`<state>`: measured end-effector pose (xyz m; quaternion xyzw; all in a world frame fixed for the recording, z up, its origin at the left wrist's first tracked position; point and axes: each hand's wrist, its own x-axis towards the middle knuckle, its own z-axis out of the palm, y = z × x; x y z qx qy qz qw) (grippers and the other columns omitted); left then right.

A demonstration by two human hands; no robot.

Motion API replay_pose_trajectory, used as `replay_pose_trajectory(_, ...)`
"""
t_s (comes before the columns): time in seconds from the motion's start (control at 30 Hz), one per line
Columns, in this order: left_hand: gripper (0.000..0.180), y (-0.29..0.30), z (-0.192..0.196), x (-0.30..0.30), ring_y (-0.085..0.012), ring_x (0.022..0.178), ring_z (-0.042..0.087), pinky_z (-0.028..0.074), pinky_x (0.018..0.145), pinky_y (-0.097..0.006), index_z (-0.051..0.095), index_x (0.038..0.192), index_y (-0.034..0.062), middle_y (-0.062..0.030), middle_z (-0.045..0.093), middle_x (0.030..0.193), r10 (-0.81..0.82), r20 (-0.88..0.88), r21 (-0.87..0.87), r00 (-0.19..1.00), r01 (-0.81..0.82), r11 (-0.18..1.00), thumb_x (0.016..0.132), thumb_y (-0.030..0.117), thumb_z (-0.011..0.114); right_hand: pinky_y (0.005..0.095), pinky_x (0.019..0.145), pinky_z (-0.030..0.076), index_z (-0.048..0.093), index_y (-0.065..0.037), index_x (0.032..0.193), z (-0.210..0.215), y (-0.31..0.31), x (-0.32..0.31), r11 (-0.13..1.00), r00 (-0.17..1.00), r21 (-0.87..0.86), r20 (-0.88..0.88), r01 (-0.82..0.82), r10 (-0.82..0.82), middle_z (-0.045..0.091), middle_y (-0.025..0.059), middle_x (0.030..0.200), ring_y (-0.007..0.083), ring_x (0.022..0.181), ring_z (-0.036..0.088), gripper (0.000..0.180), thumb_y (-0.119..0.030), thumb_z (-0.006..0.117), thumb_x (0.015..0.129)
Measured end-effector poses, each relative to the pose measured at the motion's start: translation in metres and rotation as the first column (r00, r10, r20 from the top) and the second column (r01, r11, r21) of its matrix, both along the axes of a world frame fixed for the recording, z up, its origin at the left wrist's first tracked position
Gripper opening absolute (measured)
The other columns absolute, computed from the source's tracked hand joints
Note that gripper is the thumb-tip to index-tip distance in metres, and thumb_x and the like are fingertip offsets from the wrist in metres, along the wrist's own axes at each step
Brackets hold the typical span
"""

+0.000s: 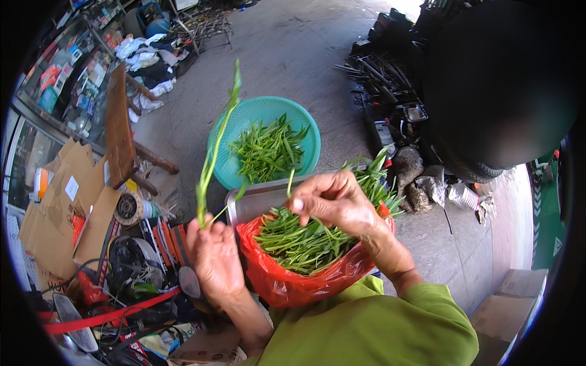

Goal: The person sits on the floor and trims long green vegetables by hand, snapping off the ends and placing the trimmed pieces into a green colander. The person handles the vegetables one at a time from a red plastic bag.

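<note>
My left hand is closed, pinching the lower end of a long stem of water spinach that stands up with a narrow leaf at its tip. To its right, my right hand pinches a short piece of green stem between thumb and fingertips. Below both hands, an open red plastic bag is filled with more water spinach. Part of a metal tray shows behind the bag. Beyond it, a teal plastic colander on the floor holds a loose heap of picked greens.
At left are a wooden chair, cut-open cardboard and a clutter of tools and straps. A glass display case lines the far left. Dark metal parts and a tyre stand at right, beside the concrete floor.
</note>
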<state>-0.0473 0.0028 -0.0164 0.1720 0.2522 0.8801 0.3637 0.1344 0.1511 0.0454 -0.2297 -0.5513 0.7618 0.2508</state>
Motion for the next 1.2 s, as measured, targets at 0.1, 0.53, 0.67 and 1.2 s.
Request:
replay_pose_trajectory(0.1,0.028,0.022,0.01,0.021,-0.0256,0.099,0.068,0.051,0.091,-0.041,0.062,0.122,0.0049,-0.015,0.068,0.113,0.016,-0.027,-0.069,1.0,-0.018,0.997,0.093,0.008,0.062,0.0233,0.065,0.05,0.071,0.001,0.094,-0.014,-0.022,-0.015,0.99,0.989,-0.011,-0.03,-0.143,0.143,0.068,0.0021,0.081,0.0086,0.07,0.061,0.014,-0.012,0.069,0.092)
replay_pose_trajectory(0.53,0.026,0.027,0.012,0.04,-0.0107,0.072,0.056,0.036,0.042,-0.019,0.059,0.121,0.0028,-0.0149,0.065,0.109,0.069,0.13,-0.166,0.989,-0.047,0.985,0.098,0.014,0.056,0.0332,0.056,0.051,0.071,-0.003,0.084,-0.023,-0.048,-0.029,0.883,0.968,0.442,0.244,-0.157,0.049,0.067,0.012,0.07,0.0216,0.057,0.065,0.007,-0.006,0.068,0.078)
replay_pose_trajectory(0.67,0.028,0.026,0.0,0.032,-0.0069,0.05,0.043,0.029,0.037,-0.019,0.058,0.12,0.0025,-0.0144,0.066,0.104,0.056,0.127,-0.193,0.99,-0.03,0.981,0.095,0.015,0.058,0.0363,0.059,0.052,0.071,-0.002,0.082,-0.033,-0.049,-0.029,0.87,0.968,0.488,0.245,-0.079,-0.049,0.068,0.0156,0.076,0.0266,0.063,0.067,0.008,-0.01,0.07,0.079)
replay_pose_trajectory(1.2,0.019,0.003,-0.012,0.007,-0.01,0.059,0.041,0.032,0.042,-0.023,0.055,0.116,0.0041,-0.0077,0.059,0.106,-0.382,0.319,0.209,0.867,0.328,0.921,0.101,0.014,0.047,0.0394,0.058,0.051,0.069,-0.005,0.093,-0.039,-0.049,-0.027,0.682,0.985,0.713,0.154,-0.161,0.071,0.065,0.013,0.085,0.0287,0.078,0.065,0.024,-0.015,0.068,0.072)
